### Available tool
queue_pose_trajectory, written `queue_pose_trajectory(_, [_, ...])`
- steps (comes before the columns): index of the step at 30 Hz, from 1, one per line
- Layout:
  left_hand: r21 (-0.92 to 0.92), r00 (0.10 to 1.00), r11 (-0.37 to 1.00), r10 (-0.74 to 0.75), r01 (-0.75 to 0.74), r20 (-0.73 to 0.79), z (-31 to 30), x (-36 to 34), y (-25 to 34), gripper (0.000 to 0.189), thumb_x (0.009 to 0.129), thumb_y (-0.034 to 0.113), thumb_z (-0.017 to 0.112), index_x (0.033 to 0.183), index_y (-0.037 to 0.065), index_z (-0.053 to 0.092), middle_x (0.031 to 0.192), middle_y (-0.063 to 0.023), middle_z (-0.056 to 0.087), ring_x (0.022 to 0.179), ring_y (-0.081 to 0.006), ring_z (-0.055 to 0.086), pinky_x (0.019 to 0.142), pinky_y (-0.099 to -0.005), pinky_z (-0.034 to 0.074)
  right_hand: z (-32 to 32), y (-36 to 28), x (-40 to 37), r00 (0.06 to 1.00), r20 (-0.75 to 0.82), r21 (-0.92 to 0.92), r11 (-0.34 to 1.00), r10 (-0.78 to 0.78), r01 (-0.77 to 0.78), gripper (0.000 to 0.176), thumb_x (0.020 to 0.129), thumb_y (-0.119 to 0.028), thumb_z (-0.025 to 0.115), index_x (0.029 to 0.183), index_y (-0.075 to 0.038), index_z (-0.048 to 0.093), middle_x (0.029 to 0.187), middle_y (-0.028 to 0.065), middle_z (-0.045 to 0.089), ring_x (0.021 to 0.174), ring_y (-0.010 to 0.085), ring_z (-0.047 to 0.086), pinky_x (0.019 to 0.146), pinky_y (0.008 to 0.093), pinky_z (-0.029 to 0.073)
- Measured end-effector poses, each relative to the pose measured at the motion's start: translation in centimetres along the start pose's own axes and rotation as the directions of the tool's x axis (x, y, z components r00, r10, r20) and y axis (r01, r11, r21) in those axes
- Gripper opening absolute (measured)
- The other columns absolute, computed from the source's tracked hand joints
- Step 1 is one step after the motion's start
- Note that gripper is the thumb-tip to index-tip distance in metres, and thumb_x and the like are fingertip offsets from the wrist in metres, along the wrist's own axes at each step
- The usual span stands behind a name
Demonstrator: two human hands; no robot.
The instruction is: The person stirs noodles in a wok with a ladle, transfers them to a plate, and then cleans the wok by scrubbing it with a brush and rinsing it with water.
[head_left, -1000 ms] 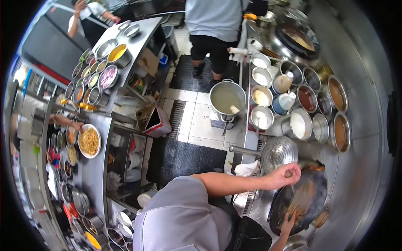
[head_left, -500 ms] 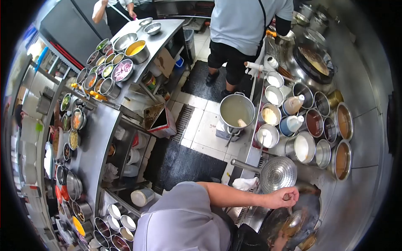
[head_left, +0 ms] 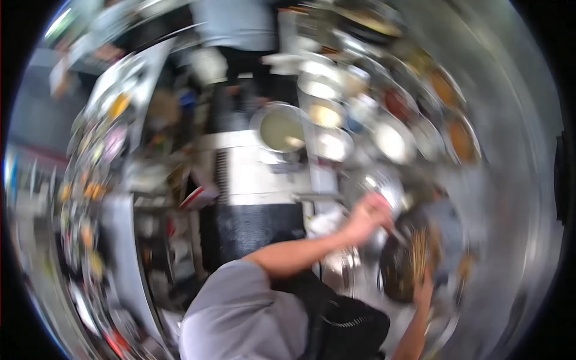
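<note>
Standing at the steel counter (head_left: pixel 516 198), the person works over a dark wok (head_left: pixel 396 273) that sits low on the right side, with a streak of yellowish noodles (head_left: pixel 420 255) in it. Everything is smeared by motion, so fine detail is lost. The left hand (head_left: pixel 369 216) hovers above the wok's near rim, its fingers curled into a fist around a thin dark handle (head_left: pixel 393 233) that slants down into the pan. The right hand (head_left: pixel 423 292) comes up from below and lies against the wok's lower edge; whether its fingers grip or just rest there, I cannot tell. A round metal strainer (head_left: pixel 384 183) lies just beyond the left hand. Farther along stand a big pot (head_left: pixel 282 129) of pale liquid and a cluster of bowls (head_left: pixel 462 141). Another person (head_left: pixel 234 24) stands at the far end.
</note>
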State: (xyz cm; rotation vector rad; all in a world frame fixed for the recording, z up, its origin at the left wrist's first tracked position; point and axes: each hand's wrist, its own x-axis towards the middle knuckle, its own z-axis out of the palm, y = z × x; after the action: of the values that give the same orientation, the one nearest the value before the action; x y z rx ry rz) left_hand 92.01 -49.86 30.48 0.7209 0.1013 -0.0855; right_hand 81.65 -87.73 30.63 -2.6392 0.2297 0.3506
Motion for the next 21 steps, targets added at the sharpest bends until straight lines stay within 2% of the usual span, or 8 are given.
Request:
queue_pose_trajectory(1, [0.047, 0.998, 0.997, 0.053, -0.055, 0.039, -0.7, 0.3, -0.2, 0.018, 0.092, -0.001, 0.059, 0.105, 0.008, 0.052, 0.085, -0.0079, 0.064, 0.077, -0.021, 0.066, 0.072, -0.0365, 0.057, -1.0, 0.3, 0.3, 0.968, -0.216, -0.127, 0.986, -0.131, 0.105, 0.053, 0.095, -0.034, 0.06, 0.14, -0.008, 0.052, 0.113, 0.0269, 0.066, 0.103, 0.0434, 0.064, 0.088, 0.0465, 0.05])
queue_pose_trajectory(5, [-0.023, 0.987, 0.993, 0.119, -0.117, 0.106, 0.0, -0.8, 0.3, 0.016, 0.095, 0.006, 0.061, 0.106, 0.01, 0.051, 0.084, -0.0046, 0.061, 0.085, -0.0192, 0.061, 0.084, -0.0374, 0.05, 0.1, 0.5, 0.7, 0.774, -0.539, -0.199, 0.843, 0.331, -0.5, 0.063, 0.094, -0.046, 0.057, 0.151, -0.029, 0.034, 0.11, 0.0232, 0.066, 0.094, 0.0432, 0.067, 0.078, 0.0525, 0.053])
queue_pose_trajectory(7, [-0.059, 0.97, 0.99, 0.139, -0.129, 0.201, 0.6, -0.7, 1.0, 0.014, 0.096, 0.004, 0.061, 0.105, 0.009, 0.051, 0.083, -0.0034, 0.059, 0.084, -0.0192, 0.059, 0.086, -0.0385, 0.049, 1.7, -0.2, -0.2, 0.861, -0.508, -0.266, 0.956, -0.028, -0.126, 0.066, 0.094, -0.046, 0.058, 0.152, -0.03, 0.032, 0.111, 0.0238, 0.066, 0.095, 0.0446, 0.066, 0.078, 0.0528, 0.053])
queue_pose_trajectory(9, [-0.028, 0.958, 0.992, 0.129, -0.126, 0.255, 2.1, -1.0, 1.6, 0.014, 0.095, 0.003, 0.061, 0.103, 0.009, 0.051, 0.083, -0.0042, 0.059, 0.083, -0.019, 0.058, 0.085, -0.0385, 0.049, 2.4, -0.8, -0.2, 0.978, -0.209, -0.385, 0.918, 0.017, -0.098, 0.067, 0.094, -0.046, 0.057, 0.153, -0.029, 0.03, 0.11, 0.0249, 0.065, 0.092, 0.0445, 0.067, 0.078, 0.0529, 0.054])
queue_pose_trajectory(14, [0.249, 0.772, 0.926, 0.066, -0.283, 0.632, 4.9, -3.2, 2.8, 0.016, 0.091, -0.004, 0.063, 0.098, 0.005, 0.051, 0.087, -0.0045, 0.059, 0.084, -0.0164, 0.058, 0.09, -0.036, 0.048, 1.9, -2.3, 0.9, 0.941, -0.236, -0.494, 0.804, 0.241, -0.33, 0.067, 0.093, -0.046, 0.058, 0.151, -0.021, 0.035, 0.103, 0.026, 0.065, 0.084, 0.0416, 0.069, 0.07, 0.0486, 0.056])
queue_pose_trajectory(16, [0.195, 0.703, 0.94, 0.063, -0.28, 0.708, 5.0, -3.0, 2.7, 0.016, 0.091, -0.004, 0.062, 0.098, 0.004, 0.051, 0.088, -0.0053, 0.06, 0.083, -0.016, 0.057, 0.089, -0.0361, 0.048, 0.2, -6.6, -0.4, 0.855, 0.341, 0.515, 0.684, 0.39, -0.518, 0.066, 0.091, -0.046, 0.062, 0.147, -0.016, 0.043, 0.095, 0.0234, 0.067, 0.084, 0.0415, 0.068, 0.074, 0.05, 0.056])
queue_pose_trajectory(17, [0.183, 0.688, 0.924, 0.109, -0.337, 0.718, 4.8, -2.4, 3.0, 0.015, 0.091, -0.004, 0.061, 0.098, 0.004, 0.05, 0.087, -0.0056, 0.06, 0.081, -0.0159, 0.056, 0.087, -0.0351, 0.047, 0.4, -5.0, -0.7, 0.852, 0.344, 0.516, 0.679, 0.394, -0.522, 0.066, 0.091, -0.046, 0.062, 0.147, -0.016, 0.043, 0.095, 0.0234, 0.067, 0.084, 0.0415, 0.068, 0.074, 0.05, 0.056])
queue_pose_trajectory(21, [0.204, 0.776, 0.954, 0.045, -0.22, 0.629, 3.5, -2.4, 3.1, 0.014, 0.095, 0.004, 0.062, 0.098, 0.008, 0.049, 0.077, -0.0051, 0.059, 0.079, -0.0192, 0.059, 0.097, -0.0459, 0.044, -1.5, 2.1, -1.7, 0.966, -0.061, -0.307, 0.916, 0.25, -0.257, 0.066, 0.09, -0.046, 0.063, 0.149, -0.024, 0.042, 0.113, 0.0254, 0.067, 0.104, 0.0469, 0.064, 0.091, 0.0554, 0.049])
